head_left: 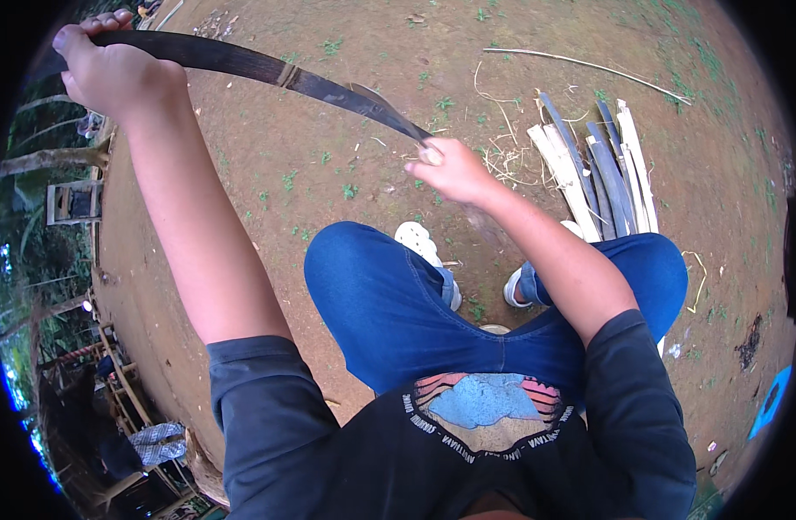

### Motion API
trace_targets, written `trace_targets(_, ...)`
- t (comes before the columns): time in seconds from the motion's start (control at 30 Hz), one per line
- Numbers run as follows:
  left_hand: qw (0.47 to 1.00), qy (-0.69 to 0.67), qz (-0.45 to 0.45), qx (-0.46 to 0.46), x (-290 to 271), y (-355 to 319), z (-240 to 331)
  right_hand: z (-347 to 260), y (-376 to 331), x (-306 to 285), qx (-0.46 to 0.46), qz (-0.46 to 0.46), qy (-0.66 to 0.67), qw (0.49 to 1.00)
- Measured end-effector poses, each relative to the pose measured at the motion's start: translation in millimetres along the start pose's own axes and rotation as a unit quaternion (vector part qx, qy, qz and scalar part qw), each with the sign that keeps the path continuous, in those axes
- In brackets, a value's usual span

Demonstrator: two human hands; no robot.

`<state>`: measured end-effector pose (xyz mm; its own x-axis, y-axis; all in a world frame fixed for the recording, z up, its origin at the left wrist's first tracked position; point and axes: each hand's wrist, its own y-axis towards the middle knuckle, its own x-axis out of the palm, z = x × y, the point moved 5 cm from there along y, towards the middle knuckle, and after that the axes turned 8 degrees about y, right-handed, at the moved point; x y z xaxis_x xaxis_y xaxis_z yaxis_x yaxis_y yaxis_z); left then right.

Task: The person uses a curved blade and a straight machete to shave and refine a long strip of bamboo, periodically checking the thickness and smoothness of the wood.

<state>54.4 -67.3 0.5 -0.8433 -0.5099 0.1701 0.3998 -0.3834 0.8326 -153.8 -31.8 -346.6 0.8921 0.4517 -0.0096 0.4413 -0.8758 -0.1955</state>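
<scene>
A long, dark, slightly bowed bamboo strip [216, 59] stretches across the upper part of the head view, with a pale node ring partway along it. My left hand [125, 76] is raised at the upper left, closed around one end. Lower and to the right, my right hand [450, 169] is closed at the strip's other end, its thumb pressing there. Just before those fingers a thin, curved piece [376, 97] stands off the strip; whether it is a split layer or a blade, I cannot tell. Something brownish and blurred shows below my right wrist.
Several dark and pale split bamboo pieces [601, 173] lie bundled beyond my right knee, beside curly shavings [510, 160]. A thin pale stick [588, 68] lies farther off on the bare earth. At the left edge stand wooden structures [73, 204]; a blue item [770, 401] lies at far right.
</scene>
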Motion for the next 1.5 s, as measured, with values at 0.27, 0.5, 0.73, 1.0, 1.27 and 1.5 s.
trace_targets(0.27, 0.999, 0.051, 0.009, 0.016, 12, -4, 9, -121, -22, 36, -0.263, -0.036, 0.112, 0.957)
trace_targets(0.5, 1.0, 0.017, 0.004, 0.016, 4, 2, 6, 91, 3, -14, 0.151, 0.034, 0.015, 0.988)
trace_targets(0.73, 0.999, 0.014, -0.024, 0.046, 10, -6, 8, -91, -24, 24, -0.187, -0.011, 0.062, 0.98)
trace_targets(1.0, 0.999, -0.005, -0.014, 0.033, 14, -2, 5, 116, 7, -27, 0.057, 0.063, -0.099, 0.992)
trace_targets(1.27, 0.985, -0.115, -0.11, -0.069, -48, 1, 3, 176, 0, -70, 0.167, 0.2, -0.05, 0.964)
trace_targets(1.5, 0.981, -0.066, -0.069, -0.167, -78, -25, 29, 80, 5, -27, 0.041, 0.123, 0.126, 0.984)
